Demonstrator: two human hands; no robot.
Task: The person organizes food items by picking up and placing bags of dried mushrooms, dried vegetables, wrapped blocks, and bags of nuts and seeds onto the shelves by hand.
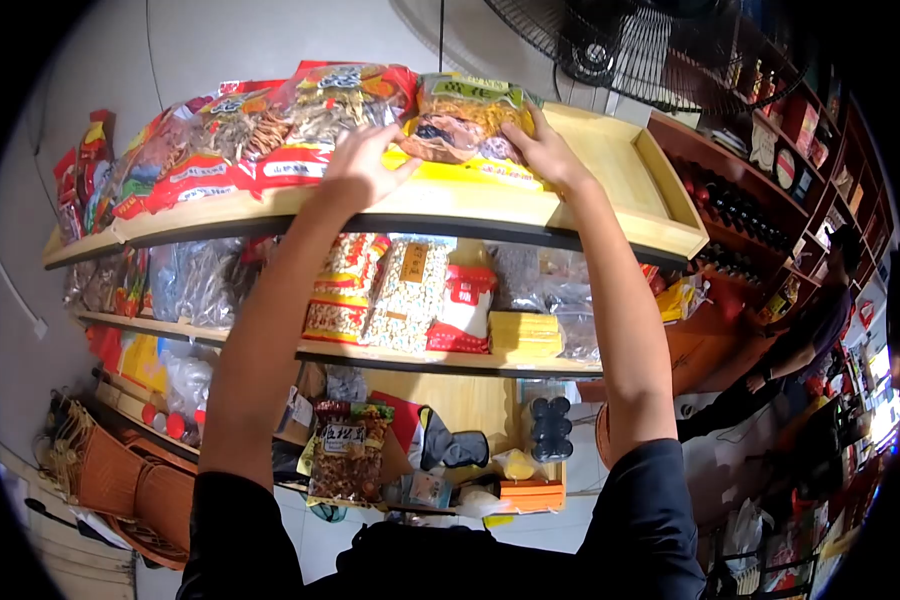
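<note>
Right hand (548, 155) seems to hold the right side of a yellow bag (460, 112), thumb over its front; the left hand (363, 170) lies with fingers spread at the bag's left edge, and whether it grips I cannot tell. The bag sits on the top shelf (615, 150), just beside a red bag (355, 98). Its shiny plastic could slip from a loose hold and let it slump over the low front. Pushed sideways, it could catch the red bag, since the two crowd together.

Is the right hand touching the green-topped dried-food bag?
Touching: the head view shows the right hand with its thumb on the green-topped dried-food bag's front.
</note>
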